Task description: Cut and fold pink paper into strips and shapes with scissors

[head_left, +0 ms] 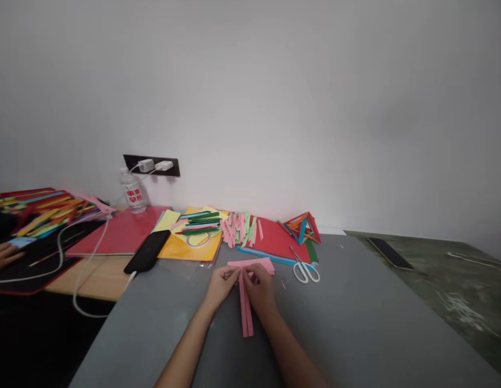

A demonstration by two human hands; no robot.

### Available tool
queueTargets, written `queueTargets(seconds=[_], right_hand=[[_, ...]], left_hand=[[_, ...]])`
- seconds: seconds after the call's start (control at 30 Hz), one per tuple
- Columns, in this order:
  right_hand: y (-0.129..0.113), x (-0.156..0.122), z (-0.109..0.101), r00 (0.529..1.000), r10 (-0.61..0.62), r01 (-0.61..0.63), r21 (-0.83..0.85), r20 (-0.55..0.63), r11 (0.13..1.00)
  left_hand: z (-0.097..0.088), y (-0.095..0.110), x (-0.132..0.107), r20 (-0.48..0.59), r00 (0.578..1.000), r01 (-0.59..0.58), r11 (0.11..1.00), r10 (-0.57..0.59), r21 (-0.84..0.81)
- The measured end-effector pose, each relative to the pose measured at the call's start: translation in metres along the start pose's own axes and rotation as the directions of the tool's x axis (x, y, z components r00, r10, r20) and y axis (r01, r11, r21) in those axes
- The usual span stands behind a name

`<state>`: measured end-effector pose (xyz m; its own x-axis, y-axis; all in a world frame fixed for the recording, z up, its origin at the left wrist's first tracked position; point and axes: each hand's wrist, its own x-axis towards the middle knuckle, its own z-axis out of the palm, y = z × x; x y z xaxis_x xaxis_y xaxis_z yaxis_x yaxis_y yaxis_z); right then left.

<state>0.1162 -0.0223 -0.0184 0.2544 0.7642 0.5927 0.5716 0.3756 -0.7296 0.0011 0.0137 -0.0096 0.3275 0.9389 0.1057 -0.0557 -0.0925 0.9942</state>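
Note:
Both my hands meet over a folded pink paper strip [245,312] at the middle of the grey table. My left hand [221,284] pinches the strip's upper end between thumb and fingers. Right beside it, my right hand [259,285] is closed on the same end, its fingers partly hidden. The strip runs down toward me with a lengthwise crease. Behind the hands lies another pink paper piece [268,264], crosswise; I cannot tell whether it is joined to the strip. White-handled scissors [306,270] rest to the right, apart from the hands.
Along the wall lie pink and green paper strips [238,229], red paper [270,240], yellow paper [169,249] and a colourful paper frame [304,229]. A black power bank or pouch [147,252], white cable [75,291] and bottle [134,194] stand left. Another person's hand [3,256] is at far left.

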Motion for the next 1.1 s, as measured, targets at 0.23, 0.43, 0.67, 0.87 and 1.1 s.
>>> queueTargets(seconds=[0.23,0.43,0.67,0.87,1.1], right_hand=[[-0.004,0.003,-0.006,0.985,-0.133,0.154,-0.222,0.107,0.963],[-0.007,0.002,-0.006,0.971,-0.209,0.231,-0.238,0.115,0.943],[0.006,0.005,0.0,0.99,0.143,-0.143,0.157,0.013,0.977],[0.016,0.01,0.0,0.943,0.215,-0.302,0.381,0.255,0.874],[0.01,0.009,0.0,0.931,0.214,-0.325,0.403,0.295,0.855]], left_hand=[[0.0,0.002,0.0,-0.013,1.0,0.019,0.999,-0.019,-0.046],[0.0,0.007,-0.001,-0.054,0.998,0.013,1.0,-0.014,-0.013],[-0.002,0.003,0.0,-0.093,0.995,-0.028,0.997,0.035,0.077],[-0.002,-0.001,0.0,-0.064,0.997,-0.037,0.996,0.042,0.084],[-0.002,0.003,-0.001,-0.1,0.994,-0.031,0.994,0.041,0.102]])
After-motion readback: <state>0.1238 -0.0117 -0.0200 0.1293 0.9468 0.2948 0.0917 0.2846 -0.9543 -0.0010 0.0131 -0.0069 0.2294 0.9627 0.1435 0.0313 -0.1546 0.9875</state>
